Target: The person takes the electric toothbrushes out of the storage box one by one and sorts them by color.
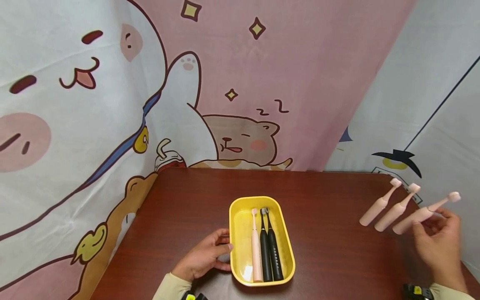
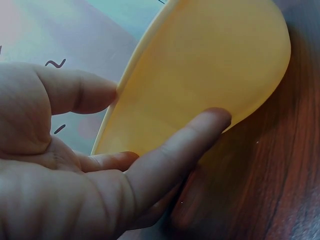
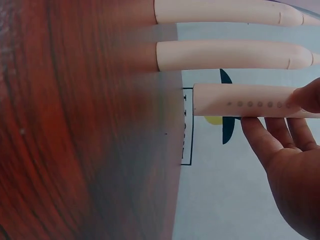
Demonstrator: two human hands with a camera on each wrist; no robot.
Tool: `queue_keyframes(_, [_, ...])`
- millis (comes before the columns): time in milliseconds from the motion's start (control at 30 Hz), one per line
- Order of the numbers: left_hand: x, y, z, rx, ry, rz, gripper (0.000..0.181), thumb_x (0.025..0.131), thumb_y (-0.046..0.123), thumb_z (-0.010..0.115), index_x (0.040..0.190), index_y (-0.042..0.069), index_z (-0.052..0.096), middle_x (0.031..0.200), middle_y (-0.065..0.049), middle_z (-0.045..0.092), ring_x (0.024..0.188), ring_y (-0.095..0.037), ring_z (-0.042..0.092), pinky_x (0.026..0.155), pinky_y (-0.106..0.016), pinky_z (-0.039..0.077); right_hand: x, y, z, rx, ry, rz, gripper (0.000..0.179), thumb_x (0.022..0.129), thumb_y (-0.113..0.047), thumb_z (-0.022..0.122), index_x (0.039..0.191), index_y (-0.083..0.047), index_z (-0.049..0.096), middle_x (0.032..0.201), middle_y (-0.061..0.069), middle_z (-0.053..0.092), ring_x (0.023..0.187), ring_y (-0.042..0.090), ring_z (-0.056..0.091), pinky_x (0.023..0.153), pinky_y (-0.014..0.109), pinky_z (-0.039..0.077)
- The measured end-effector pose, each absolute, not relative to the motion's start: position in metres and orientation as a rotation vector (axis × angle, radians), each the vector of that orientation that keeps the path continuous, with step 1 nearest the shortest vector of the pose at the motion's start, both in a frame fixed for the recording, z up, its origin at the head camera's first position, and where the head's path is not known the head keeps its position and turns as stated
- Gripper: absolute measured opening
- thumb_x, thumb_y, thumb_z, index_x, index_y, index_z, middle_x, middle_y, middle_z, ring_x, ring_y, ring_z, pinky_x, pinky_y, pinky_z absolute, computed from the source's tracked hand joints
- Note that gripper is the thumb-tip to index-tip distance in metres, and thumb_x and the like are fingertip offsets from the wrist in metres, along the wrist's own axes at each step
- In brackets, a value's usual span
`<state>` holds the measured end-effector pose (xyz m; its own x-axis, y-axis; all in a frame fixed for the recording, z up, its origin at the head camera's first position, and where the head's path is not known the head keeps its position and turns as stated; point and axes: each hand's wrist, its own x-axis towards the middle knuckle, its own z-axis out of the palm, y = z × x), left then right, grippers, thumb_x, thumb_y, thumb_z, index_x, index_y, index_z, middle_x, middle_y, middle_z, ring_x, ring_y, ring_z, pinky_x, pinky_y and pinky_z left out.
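Observation:
A yellow tray (image 1: 240, 204) stands on the table with one pink electric toothbrush (image 1: 256, 254) and two black electric toothbrushes (image 1: 265, 250) lying side by side in it. My left hand (image 1: 206, 252) touches the tray's left side, thumb at the rim and fingertips along the outer wall (image 2: 200, 60). At the right, my right hand (image 1: 440, 241) pinches a pink electric toothbrush (image 1: 414, 218) between thumb and fingers. Its row of dots faces the right wrist camera, and its base looks raised off the table. Two more pink toothbrushes (image 1: 375, 210) (image 3: 230, 55) stand upright beside it.
The dark red wooden table (image 1: 326, 233) reaches back to a cartoon-printed cloth (image 1: 300, 83) hanging behind and on both sides. The held toothbrush is close to the table's right edge.

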<state>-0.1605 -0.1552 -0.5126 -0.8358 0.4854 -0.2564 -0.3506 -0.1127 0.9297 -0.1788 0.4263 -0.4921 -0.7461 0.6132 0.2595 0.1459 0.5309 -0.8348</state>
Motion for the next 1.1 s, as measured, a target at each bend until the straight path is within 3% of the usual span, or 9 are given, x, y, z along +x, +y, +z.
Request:
queue_keyframes(100, [-0.161, -0.155, -0.513, 0.151, 1.619, 1.992, 0.06, 0.107, 0.011, 0.058, 0.157, -0.007, 0.029, 0.148, -0.032, 0.042, 0.115, -0.031, 0.063, 0.078, -0.047, 0.065, -0.179, 0.426, -0.494, -0.622, -2.265, 1.174, 0.069, 0.103, -0.012, 0.058, 0.161, -0.029, 0.025, 0.113, -0.031, 0.037, 0.097, -0.017, 0.041, 0.098, 0.004, 0.039])
queue_keyframes(200, [-0.161, -0.155, -0.514, 0.149, 1.617, 1.992, 0.06, 0.107, 0.011, 0.058, 0.157, -0.006, 0.029, 0.149, -0.032, 0.042, 0.116, -0.031, 0.062, 0.079, -0.048, 0.065, -0.18, 0.426, -0.496, -0.629, -2.295, 1.152, 0.069, 0.103, -0.012, 0.058, 0.161, -0.027, 0.024, 0.114, -0.025, 0.039, 0.095, -0.016, 0.041, 0.091, 0.004, 0.041])
queue_keyframes(333, [-0.161, -0.155, -0.513, 0.146, 1.62, 1.989, 0.06, 0.107, 0.011, 0.058, 0.157, -0.007, 0.029, 0.149, -0.032, 0.042, 0.116, -0.031, 0.062, 0.079, -0.048, 0.065, -0.18, 0.428, -0.498, -0.655, -2.329, 1.093, 0.069, 0.1, -0.009, 0.058, 0.161, -0.018, 0.025, 0.115, -0.004, 0.048, 0.089, -0.012, 0.039, 0.071, 0.006, 0.036])
queue_keyframes(467, [-0.161, -0.156, -0.512, 0.143, 1.62, 1.986, 0.06, 0.107, 0.011, 0.058, 0.157, -0.007, 0.029, 0.148, -0.032, 0.042, 0.116, -0.032, 0.062, 0.078, -0.046, 0.065, -0.18, 0.429, -0.502, -0.678, -2.345, 1.068, 0.07, 0.099, -0.007, 0.058, 0.16, -0.013, 0.025, 0.118, 0.01, 0.048, 0.087, -0.011, 0.036, 0.066, 0.008, 0.032])
queue_keyframes(700, [-0.16, -0.156, -0.511, 0.137, 1.616, 1.996, 0.061, 0.107, 0.011, 0.058, 0.156, -0.007, 0.029, 0.148, -0.032, 0.041, 0.118, -0.032, 0.06, 0.079, -0.047, 0.065, -0.183, 0.43, -0.506, -0.672, -2.337, 1.107, 0.07, 0.101, -0.008, 0.058, 0.161, -0.017, 0.022, 0.118, -0.01, 0.043, 0.09, -0.014, 0.038, 0.072, 0.006, 0.032])
queue_keyframes(900, [-0.16, -0.156, -0.512, 0.142, 1.608, 1.997, 0.06, 0.107, 0.011, 0.058, 0.156, -0.007, 0.029, 0.148, -0.032, 0.042, 0.118, -0.032, 0.06, 0.079, -0.047, 0.065, -0.185, 0.429, -0.506, -0.697, -2.369, 1.078, 0.071, 0.102, -0.01, 0.056, 0.163, -0.016, 0.019, 0.128, 0.013, 0.048, 0.092, -0.015, 0.033, 0.084, 0.014, 0.037])
queue_keyframes(967, [-0.161, -0.156, -0.512, 0.144, 1.607, 1.996, 0.06, 0.107, 0.011, 0.058, 0.156, -0.007, 0.029, 0.148, -0.032, 0.042, 0.119, -0.032, 0.061, 0.079, -0.047, 0.065, -0.185, 0.429, -0.506, -0.686, -2.355, 1.092, 0.071, 0.102, -0.01, 0.056, 0.162, -0.017, 0.02, 0.125, 0.007, 0.048, 0.092, -0.015, 0.034, 0.085, 0.014, 0.037])
queue_keyframes(1100, [-0.161, -0.156, -0.511, 0.147, 1.61, 1.993, 0.06, 0.107, 0.012, 0.058, 0.156, -0.007, 0.029, 0.148, -0.032, 0.042, 0.118, -0.033, 0.061, 0.08, -0.048, 0.065, -0.183, 0.429, -0.509, -0.625, -2.332, 1.095, 0.07, 0.1, -0.008, 0.058, 0.161, -0.013, 0.024, 0.115, -0.008, 0.043, 0.091, -0.014, 0.037, 0.074, 0.007, 0.033])
